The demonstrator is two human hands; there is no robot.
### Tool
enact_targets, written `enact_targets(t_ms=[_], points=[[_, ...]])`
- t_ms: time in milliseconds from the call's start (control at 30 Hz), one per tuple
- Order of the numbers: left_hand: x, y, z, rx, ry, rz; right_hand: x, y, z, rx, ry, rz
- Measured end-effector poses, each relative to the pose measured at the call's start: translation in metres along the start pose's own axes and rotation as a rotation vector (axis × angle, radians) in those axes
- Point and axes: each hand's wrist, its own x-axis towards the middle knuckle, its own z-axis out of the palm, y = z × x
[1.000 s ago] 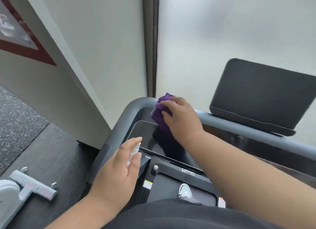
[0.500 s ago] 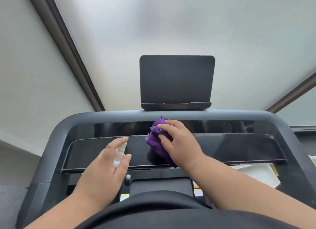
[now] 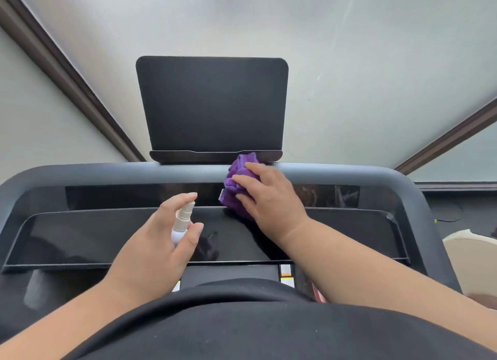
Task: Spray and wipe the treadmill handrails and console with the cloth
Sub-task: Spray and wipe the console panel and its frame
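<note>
The treadmill's glossy black console panel [image 3: 80,236] stretches across the view, framed by a curved grey handrail [image 3: 80,172]. A dark tablet holder [image 3: 212,104] stands upright on the rail's middle. My right hand [image 3: 269,198] presses a bunched purple cloth [image 3: 238,183] against the upper console strip, just below the holder's ledge. My left hand [image 3: 158,241] holds a small white spray bottle [image 3: 181,222] over the console's centre, with the forefinger on its nozzle top.
A frosted window with dark frame bars [image 3: 70,74] fills the background. A beige rounded object [image 3: 473,262] sits past the right handrail. The treadmill deck's front [image 3: 228,275] shows below the console, above my black shirt.
My right hand slid the purple cloth from the console's left corner to its middle and up toward the top rail. The view swung right to face the console squarely. The left hand still holds the bottle.
</note>
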Motion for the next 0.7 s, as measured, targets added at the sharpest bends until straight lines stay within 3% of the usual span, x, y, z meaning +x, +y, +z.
enact_targets(t_ms=[100, 333, 500, 700], points=[[-0.001, 0.009, 0.007, 0.062, 0.023, 0.027, 0.009, -0.002, 0.018, -0.126, -0.037, -0.096], [0.018, 0.029, 0.023, 0.053, -0.015, -0.002, -0.012, 0.053, -0.006, -0.218, 0.028, 0.057], [0.022, 0.029, 0.023, 0.017, -0.008, 0.014, -0.023, 0.065, -0.013, -0.160, -0.018, 0.221], [0.009, 0.013, 0.005, -0.007, 0.022, -0.032, -0.005, 0.016, 0.018, -0.234, -0.025, 0.053]])
